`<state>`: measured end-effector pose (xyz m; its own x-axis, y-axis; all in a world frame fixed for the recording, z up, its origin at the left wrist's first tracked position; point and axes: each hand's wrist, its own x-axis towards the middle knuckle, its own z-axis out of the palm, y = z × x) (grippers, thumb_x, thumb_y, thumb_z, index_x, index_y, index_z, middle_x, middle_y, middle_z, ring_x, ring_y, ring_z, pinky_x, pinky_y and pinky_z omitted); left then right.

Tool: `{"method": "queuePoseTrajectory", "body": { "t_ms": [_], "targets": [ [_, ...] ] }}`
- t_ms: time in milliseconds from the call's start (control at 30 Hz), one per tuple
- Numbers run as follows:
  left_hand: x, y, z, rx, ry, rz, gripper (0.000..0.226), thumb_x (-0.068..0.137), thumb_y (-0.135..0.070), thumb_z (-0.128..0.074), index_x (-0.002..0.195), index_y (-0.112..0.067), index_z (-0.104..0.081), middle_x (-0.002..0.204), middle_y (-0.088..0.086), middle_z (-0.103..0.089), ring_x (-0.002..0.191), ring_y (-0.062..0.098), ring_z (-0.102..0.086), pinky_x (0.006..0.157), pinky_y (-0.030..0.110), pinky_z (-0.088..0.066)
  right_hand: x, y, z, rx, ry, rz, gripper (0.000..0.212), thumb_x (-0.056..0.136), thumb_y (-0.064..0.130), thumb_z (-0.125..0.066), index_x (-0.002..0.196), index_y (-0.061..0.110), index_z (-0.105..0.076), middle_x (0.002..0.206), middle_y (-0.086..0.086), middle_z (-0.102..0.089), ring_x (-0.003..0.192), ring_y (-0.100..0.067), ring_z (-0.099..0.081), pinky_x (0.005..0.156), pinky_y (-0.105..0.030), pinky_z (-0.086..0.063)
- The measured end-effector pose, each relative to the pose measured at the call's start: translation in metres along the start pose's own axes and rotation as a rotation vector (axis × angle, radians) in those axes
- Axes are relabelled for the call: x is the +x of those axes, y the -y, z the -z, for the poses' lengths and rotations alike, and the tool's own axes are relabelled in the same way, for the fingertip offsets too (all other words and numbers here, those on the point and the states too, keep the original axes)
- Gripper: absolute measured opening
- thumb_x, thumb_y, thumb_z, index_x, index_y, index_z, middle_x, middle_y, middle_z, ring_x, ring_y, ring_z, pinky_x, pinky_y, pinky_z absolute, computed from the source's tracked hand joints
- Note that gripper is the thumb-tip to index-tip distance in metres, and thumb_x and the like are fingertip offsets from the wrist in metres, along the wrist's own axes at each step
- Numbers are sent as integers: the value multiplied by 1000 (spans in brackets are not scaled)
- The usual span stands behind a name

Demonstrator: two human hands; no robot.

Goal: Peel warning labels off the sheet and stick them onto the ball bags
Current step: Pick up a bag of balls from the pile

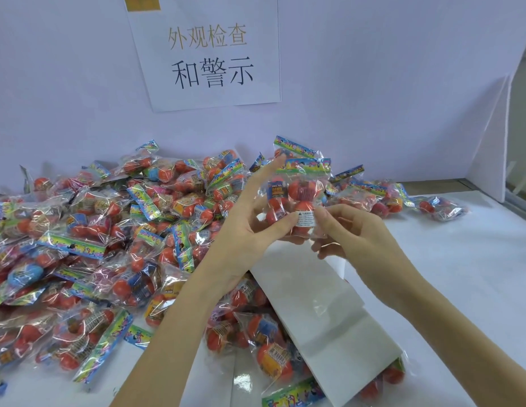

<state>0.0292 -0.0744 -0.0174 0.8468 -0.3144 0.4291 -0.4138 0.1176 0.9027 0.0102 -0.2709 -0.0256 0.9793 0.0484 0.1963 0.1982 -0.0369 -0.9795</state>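
2 hands raised above the middle of the tabletop, close together around 1 ball bag. Left hand under and behind the bag, thumb pressed on its front beside the label, index finger stretched up along the bag's left edge, other fingers curled behind. Right hand at the bag's lower right, thumb and fingertips pinching the clear film just beside the warning label. Label already on the bag's front, low down, over a red ball; small, white, black print headed "WARNING".

Bag held upright, colourful header strip on top, red balls inside.

Label sheet lying flat below the hands, white, running from the middle toward the near edge, partly over a few bags. Cannot tell whether labels remain on it.

Big heap of ball bags over the left half of the tabletop, reaching the back edge; clear wrappers, red, blue and orange balls, rainbow header strips. Thinner row trailing along the back edge to the right, 1 stray bag near the far right corner.

White paper sign with Chinese characters on the back wall above the heap.
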Motion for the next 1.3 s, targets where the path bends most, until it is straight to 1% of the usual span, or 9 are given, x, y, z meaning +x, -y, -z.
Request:
{"method": "queuePoseTrajectory", "body": {
  "t_ms": [200,333,533,700,867,1000,1100,1233,1300],
  "targets": [
    [0,1,2,-118,-28,113,86,85,-23,-85,152,-51,-38,122,11,-75,98,41,-77,90,46,-63,-5,2,-9,-3,-14,113,44,84,44,-70,100,3,-67,71,-4,-66,63,-19,-61,65,-26,-52],
    [-1,3,0,-144,-23,172,86,82,-30,-89,151,-51,-41,121,-1,-76,106,37,-76,99,51,-59,-7,2,-7,119,21,83,36,83,36,-75,93,3,-63,73,-10,-63,62,-21,-56,65,-26,-53],
    [2,3,-2,-315,-125,221,97,75,-24,-95,154,-39,-41,137,18,-66,110,37,-74,84,41,-64,-5,2,-2,385,128,-21,16,91,18,-69,97,4,-65,82,-8,-62,72,-19,-57,74,-26,-55],
    [2,5,1,-157,-171,289,78,79,-36,-92,144,-25,-52,126,15,-73,110,35,-75,92,52,-61,-2,-1,2,135,17,77,11,103,3,-58,101,-1,-68,75,-5,-60,68,-17,-55,67,-24,-52],
    [2,2,4,-210,-266,324,52,75,-30,-89,121,-13,-72,109,11,-80,94,27,-79,72,34,-64,-1,-2,2,18,-43,107,30,102,-7,-49,101,9,-74,74,3,-66,68,-16,-61,68,-25,-55],
    [3,1,6,-211,-321,309,58,67,-27,-93,118,-9,-72,108,14,-80,90,32,-78,74,41,-67,-1,0,0,59,-26,97,16,106,18,-59,111,14,-74,90,-2,-76,80,-19,-70,74,-26,-57],
    [3,0,10,-184,-308,329,67,60,-36,-96,115,-8,-72,111,11,-79,86,29,-77,73,42,-66,-1,0,1,-22,-46,129,15,101,23,-67,101,12,-76,89,-2,-78,82,-18,-73,76,-25,-58],
    [3,1,15,74,-292,272,60,74,-65,-79,94,-9,-74,88,2,-76,81,11,-70,78,27,-60,0,1,6,-55,-20,95,15,102,19,-65,98,9,-77,90,-8,-78,81,-19,-71,75,-28,-59],
    [1,1,14,97,-286,216,42,87,-57,-74,82,-15,-73,80,-2,-73,77,10,-68,75,23,-58,0,2,7,-47,21,75,21,104,25,-62,98,10,-77,91,-8,-78,81,-20,-71,75,-30,-60]
  ]
}}
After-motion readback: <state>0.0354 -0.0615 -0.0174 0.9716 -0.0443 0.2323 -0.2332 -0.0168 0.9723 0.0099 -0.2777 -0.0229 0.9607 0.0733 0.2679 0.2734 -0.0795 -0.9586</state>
